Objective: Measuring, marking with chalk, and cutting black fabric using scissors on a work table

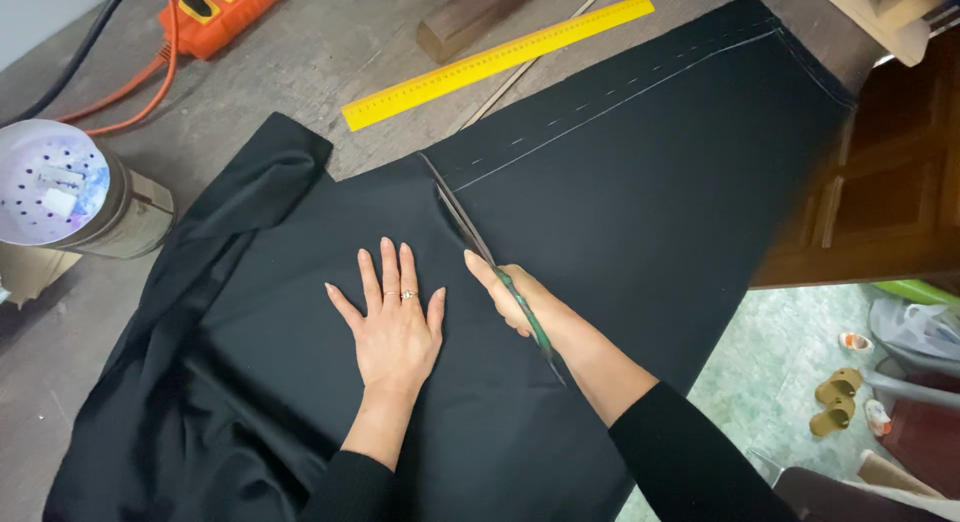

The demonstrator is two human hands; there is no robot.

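No package, label, sign or screen can be made out anywhere here.

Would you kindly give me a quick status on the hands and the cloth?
Left hand flat on black cloth. Right hand grips scissors, blades in the cloth near the chalk line. Yellow ruler lies beyond, apart.

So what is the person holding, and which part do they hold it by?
The right hand holds long scissors by the green handles, blades pointing away over the black fabric. The left hand holds nothing; it lies flat on the fabric.
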